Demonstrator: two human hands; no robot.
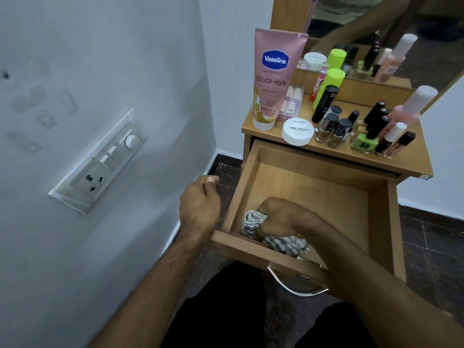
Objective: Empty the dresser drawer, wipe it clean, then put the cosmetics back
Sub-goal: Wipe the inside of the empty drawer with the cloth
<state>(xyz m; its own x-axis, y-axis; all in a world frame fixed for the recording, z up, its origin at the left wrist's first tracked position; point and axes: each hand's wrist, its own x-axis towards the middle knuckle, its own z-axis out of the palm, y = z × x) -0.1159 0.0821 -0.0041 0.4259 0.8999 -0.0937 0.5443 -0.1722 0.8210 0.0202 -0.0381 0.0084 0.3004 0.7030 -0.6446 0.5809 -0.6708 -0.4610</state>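
The wooden drawer (326, 197) is pulled out and holds only a grey checked cloth (253, 221). My right hand (283, 217) grips the bunched cloth and presses it into the drawer's near left corner. My left hand (200, 202) hangs just outside the drawer's left wall, fingers curled, holding nothing. On the dresser top (411, 159) stand the cosmetics: a pink Vaseline tube (275, 79), a white nail polish remover tub (298, 131), a lime-capped bottle (327, 87), a pink bottle with a white cap (409, 109), a green nail polish bottle (364, 144) and several dark small bottles (336, 129).
A mirror (376, 33) rises behind the dresser top. The wall on the left carries a switch and socket panel (105, 159). The drawer's metal handle (296, 285) sticks out toward me above my dark-clothed knees. Dark floor tiles (431, 247) lie right of the dresser.
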